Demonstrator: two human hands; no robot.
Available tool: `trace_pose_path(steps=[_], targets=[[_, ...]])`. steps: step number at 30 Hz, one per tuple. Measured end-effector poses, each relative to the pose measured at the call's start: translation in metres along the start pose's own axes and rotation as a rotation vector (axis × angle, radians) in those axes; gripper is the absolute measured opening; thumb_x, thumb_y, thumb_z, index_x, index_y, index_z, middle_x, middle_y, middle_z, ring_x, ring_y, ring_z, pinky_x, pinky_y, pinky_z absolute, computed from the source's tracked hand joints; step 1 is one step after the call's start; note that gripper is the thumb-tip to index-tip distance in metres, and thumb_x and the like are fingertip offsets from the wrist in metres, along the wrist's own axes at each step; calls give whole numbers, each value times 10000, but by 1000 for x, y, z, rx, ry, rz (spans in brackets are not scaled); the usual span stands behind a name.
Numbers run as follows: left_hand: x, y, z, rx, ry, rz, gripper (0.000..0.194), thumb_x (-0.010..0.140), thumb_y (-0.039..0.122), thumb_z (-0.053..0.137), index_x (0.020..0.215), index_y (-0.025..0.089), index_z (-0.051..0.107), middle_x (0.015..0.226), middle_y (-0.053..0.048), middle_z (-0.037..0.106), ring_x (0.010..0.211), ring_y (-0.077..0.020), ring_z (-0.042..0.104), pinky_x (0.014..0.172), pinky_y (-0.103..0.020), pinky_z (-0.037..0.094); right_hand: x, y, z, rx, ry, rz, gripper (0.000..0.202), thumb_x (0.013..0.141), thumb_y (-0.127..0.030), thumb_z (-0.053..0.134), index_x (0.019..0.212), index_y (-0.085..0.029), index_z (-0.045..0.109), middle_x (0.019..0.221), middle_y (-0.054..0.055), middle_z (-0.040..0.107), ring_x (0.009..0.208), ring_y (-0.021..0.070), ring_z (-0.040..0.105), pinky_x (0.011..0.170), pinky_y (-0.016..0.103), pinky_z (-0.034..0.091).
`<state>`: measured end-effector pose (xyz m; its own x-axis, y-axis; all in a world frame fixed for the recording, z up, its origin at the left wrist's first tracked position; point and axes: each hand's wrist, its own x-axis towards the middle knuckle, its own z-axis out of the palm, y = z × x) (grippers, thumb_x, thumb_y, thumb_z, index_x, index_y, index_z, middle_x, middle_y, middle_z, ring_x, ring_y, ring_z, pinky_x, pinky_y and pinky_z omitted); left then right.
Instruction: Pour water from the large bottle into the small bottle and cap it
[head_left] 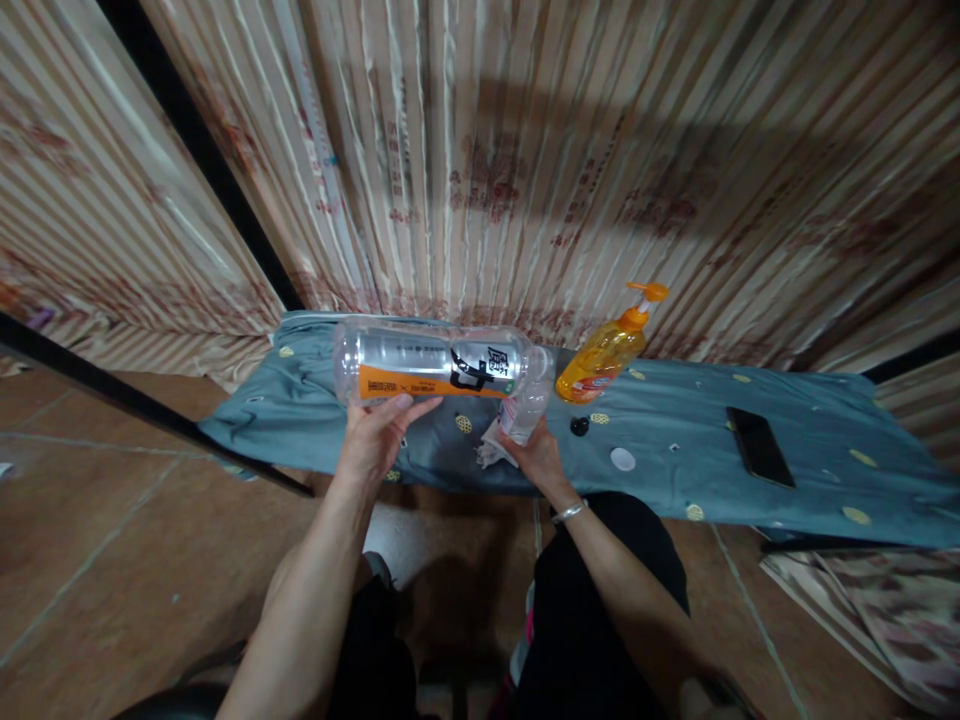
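A large clear bottle (431,362) with a silver and orange label lies sideways in my left hand (379,432), its neck pointing right. My right hand (534,452) is wrapped round a smaller clear bottle (525,408), tilted, its upper end close to the large bottle's neck. Whether the two bottles touch is hard to tell. Beside my right hand is a crumpled white cloth or tissue (491,447); whether my fingers hold it too is unclear. An orange pump bottle (604,355) with yellow liquid stands right of the smaller bottle.
On the narrow table with a teal cloth (675,400) are a black cap (580,426), a white round disc (622,459) and a dark phone (759,446). A striped curtain (480,150) hangs behind. Dark poles (202,150) slant at the left.
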<state>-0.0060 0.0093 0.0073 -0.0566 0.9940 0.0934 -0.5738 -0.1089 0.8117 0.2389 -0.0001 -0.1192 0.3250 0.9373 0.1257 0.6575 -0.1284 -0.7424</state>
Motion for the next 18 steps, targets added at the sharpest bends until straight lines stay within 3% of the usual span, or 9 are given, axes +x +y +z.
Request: trace_pose_path(steps=[12,18], targets=[[-2,2,6,-40,27,5,734,502,254,983,1179,341,712,928,23,769,916,-226,732,909,-561,651,-1,-4,-2,9,-12,14,652,770,-366,823,1315,-131,553,1058,156,804,988,357,784,814,405,607],[-2,2,6,-20,20,15,642,514,285,984,1101,297,725,919,10,756,963,-252,720,942,-576,633,-1,-3,-2,6,-11,18,698,760,-379,829,1341,-127,534,1093,175,801,1021,372,779,840,421,611]])
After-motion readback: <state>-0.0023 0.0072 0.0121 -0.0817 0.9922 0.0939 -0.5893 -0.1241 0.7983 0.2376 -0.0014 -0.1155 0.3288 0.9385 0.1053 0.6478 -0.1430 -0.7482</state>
